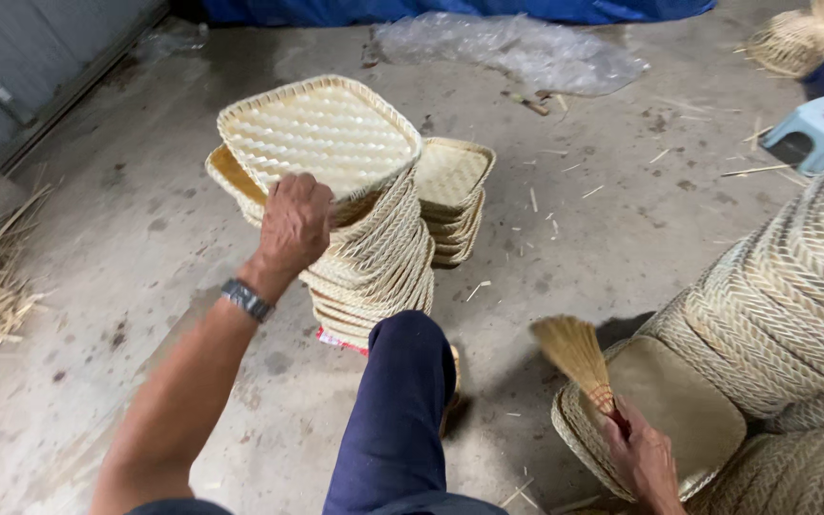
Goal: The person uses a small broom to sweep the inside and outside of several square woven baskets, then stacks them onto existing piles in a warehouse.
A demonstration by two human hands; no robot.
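Here, a woven tray (321,129) is held at its near rim by the left hand (293,227), with the fingers curled tight around the edge. The tray is tipped up a little and rests on top of a tall stack (379,262) of trays on the floor (603,219). A small brush (579,358) is gripped in the right hand (643,458), fingers closed around the handle, bristles up. It is held over another tray (679,405) that leans on a big pile (793,296) at the right.

To set the top tray down well, it should probably be laid flat and lined up with the ones under it — the stack already leans and looks easy to tip. A gentle, slow touch would be best.

There is not much room close by. A knee (402,381) in dark blue cloth is just beside the stack, and a shorter stack (455,200) touches it at the back. More open floor is seen to the left and far side — only straw bits and a stool (822,129) are found there.
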